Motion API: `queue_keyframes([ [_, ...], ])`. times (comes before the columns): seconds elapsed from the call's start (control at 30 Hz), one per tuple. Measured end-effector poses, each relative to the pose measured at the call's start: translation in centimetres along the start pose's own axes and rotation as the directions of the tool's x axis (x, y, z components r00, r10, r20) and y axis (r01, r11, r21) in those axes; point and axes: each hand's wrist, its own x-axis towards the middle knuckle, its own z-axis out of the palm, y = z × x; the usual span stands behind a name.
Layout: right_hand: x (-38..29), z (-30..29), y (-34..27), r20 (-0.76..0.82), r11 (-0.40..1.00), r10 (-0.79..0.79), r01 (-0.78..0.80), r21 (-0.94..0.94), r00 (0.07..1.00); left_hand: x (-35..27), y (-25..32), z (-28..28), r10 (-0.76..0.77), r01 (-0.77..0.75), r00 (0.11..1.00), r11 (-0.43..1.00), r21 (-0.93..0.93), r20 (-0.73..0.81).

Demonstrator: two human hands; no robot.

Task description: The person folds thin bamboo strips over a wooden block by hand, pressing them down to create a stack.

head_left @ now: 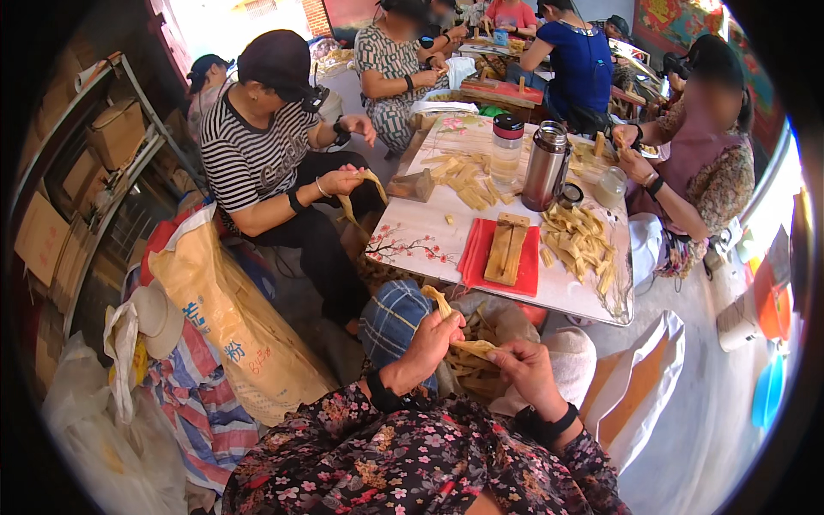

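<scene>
Stretched between my hands above my lap is a yellowish strip of dried plant material (473, 348). My left hand (430, 338) pinches it, and one end sticks up beyond the thumb. On its other end close the thumb and fingertips of my right hand (524, 370). Below the strip, an open sack (524, 315) holds many similar pale strips (479, 376). Just ahead, a wooden block with a lengthwise groove (507, 250) lies on a red cloth (468, 257) at the table's near edge. To its right is a loose heap of strips (579, 241).
The table (412, 222) also carries a steel thermos (546, 167), a clear bottle (507, 154), a glass jar (610, 187) and another strip pile (463, 180). A person in stripes (257, 148) sits left, another person (708, 148) right. A tall printed sack (238, 322) stands at my left.
</scene>
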Motion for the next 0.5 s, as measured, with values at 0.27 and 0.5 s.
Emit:
queue_keyframes([
  [0.27,0.6,2.1,-1.1,-0.104,0.966,-0.249,0.255,0.045,0.963,-0.2,-1.5,0.4,-0.129,0.048,0.94,0.967,0.25,0.317],
  [0.5,1.3,2.9,-0.2,0.201,0.476,-0.689,0.644,-0.598,0.696,-1.6,0.2,0.1,-0.114,-0.437,0.764,0.632,0.64,0.634],
])
